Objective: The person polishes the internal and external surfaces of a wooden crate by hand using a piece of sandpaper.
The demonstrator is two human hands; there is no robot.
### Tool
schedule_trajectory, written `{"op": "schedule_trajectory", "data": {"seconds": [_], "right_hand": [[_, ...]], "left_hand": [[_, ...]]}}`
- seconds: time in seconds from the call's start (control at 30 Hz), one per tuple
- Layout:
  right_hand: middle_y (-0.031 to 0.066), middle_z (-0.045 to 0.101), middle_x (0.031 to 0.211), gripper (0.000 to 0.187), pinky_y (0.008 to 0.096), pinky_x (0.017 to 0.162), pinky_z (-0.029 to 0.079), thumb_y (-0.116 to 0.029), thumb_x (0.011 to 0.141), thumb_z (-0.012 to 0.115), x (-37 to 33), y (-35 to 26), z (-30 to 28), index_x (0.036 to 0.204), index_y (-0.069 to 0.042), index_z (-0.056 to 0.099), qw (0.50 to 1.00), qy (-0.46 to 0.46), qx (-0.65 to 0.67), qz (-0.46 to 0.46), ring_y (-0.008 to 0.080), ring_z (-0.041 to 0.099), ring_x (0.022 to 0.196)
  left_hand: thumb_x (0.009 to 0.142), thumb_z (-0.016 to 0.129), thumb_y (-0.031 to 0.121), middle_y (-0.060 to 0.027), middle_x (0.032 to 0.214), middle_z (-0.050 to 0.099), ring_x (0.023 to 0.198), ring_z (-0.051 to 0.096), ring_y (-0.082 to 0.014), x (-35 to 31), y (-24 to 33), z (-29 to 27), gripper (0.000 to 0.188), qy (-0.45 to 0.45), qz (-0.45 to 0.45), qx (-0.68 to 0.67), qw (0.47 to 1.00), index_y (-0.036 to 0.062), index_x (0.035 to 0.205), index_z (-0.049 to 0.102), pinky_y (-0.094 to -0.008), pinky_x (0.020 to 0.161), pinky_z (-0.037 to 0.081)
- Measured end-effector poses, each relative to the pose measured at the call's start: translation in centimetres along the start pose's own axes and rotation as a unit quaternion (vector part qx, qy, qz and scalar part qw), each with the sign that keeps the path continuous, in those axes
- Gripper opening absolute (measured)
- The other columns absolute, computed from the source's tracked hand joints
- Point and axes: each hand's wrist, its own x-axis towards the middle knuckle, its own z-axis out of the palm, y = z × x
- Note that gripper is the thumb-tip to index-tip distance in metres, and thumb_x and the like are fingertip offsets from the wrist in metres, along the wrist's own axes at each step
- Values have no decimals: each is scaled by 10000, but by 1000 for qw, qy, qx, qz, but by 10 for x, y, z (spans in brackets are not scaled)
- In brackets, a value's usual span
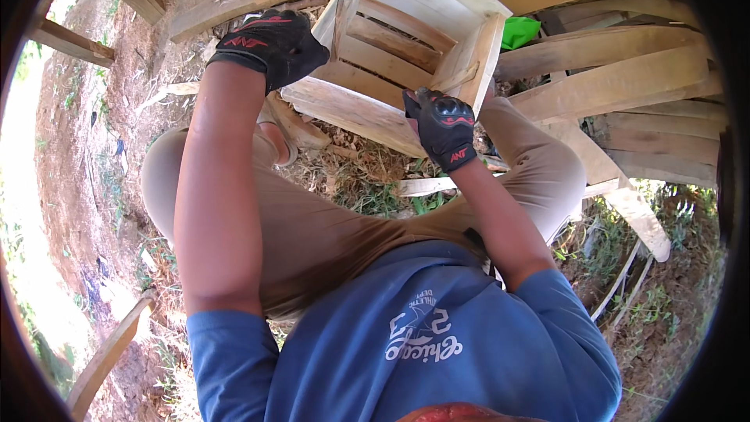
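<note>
Wooden slat crate (406, 39) was tipped on its side on the dirt ground (94, 156), open face twd the person, btwn the knees, stacked planks (617, 70) just beside it at the right. Left hand (273, 43), gloved, was closed over the crate's left corner edge. Right hand (441, 125), gloved, was clamped on the lower right corner post. Judged: stiff, rough, fairly light, splintery; thin slats prob weak at nails. Best gripped at corner posts/frame rails, not mid-slat.

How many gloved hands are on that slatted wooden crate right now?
2. The left black-gloved hand rests on the pale slatted wooden crate's near-left corner; the right black-gloved hand has its grip at the near-right corner post. Fingertips partly hidden.
</note>
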Motion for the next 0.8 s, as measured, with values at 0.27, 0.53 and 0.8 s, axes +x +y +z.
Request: {"op": "schedule_trajectory", "data": {"seconds": [0.27, 0.53, 0.8], "right_hand": [[71, 712, 932, 349, 466, 632, 554, -318, 858, 792, -68, 62, -42, 1169, -179, 719, 995, -19, -42, -87, 295, 718, 800], [86, 702, 828, 307, 488, 658, 552, -319, 866, 785, 16, -13, 4, 1098, -130, 716, 990, 93, 44, -96, 304, 707, 768], [98, 725, 830, 313, 501, 664, 562, -385, 912, 734, 1, -7, -10, 1105, -138, 725, 992, 112, 28, -48, 346, 717, 746]], "left_hand": [[982, 646, 544, -257, 1274, 721, 1237, 674, -403, 4, -14, 9, 665, 8, 21, 11, 1000, -15, 1342, 659, -452, 1071, 515], [985, 643, 523, -251, 1166, 751, 1153, 705, -409, 4, 2, 6, 664, 6, 42, 4, 999, -50, 1321, 659, -463, 1005, 539], [984, 655, 537, -241, 1120, 762, 1100, 728, -403, 4, -15, 14, 665, 35, 57, -24, 997, -39, 1316, 656, -472, 967, 555]]}}
